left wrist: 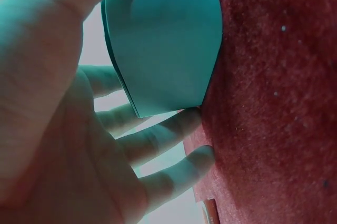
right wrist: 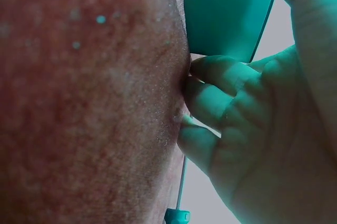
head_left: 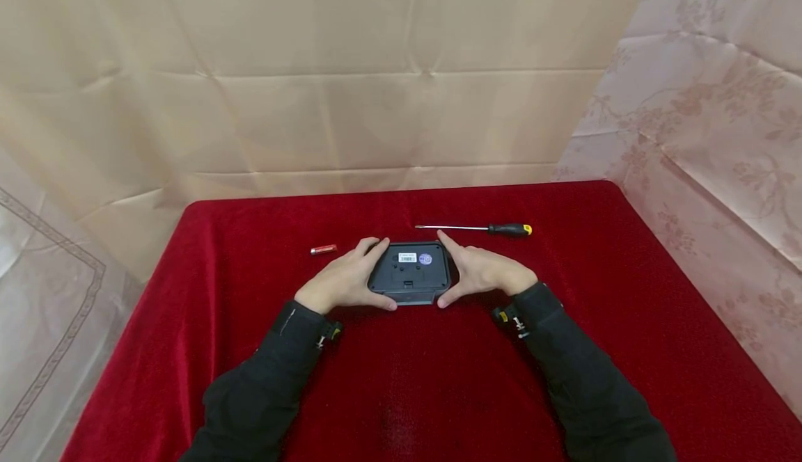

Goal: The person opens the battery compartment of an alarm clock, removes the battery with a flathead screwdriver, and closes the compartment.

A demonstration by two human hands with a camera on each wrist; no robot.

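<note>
Red velvet covers the tabletop [head_left: 626, 309]; creased beige sheets hang behind. At centre lies the device [head_left: 410, 272], back up. The left hand [head_left: 341, 282] and right hand [head_left: 482, 272] clasp its ends, each grip pinching between thumb and fingers. Keep pressure even so it does not tilt. Behind lie a screwdriver [head_left: 482, 228] and battery [head_left: 324, 249].

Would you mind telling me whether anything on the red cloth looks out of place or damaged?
Nothing stands out. The dark device lies back-up between the left hand and right hand; the battery and screwdriver lie behind it, and no damage shows.
</note>
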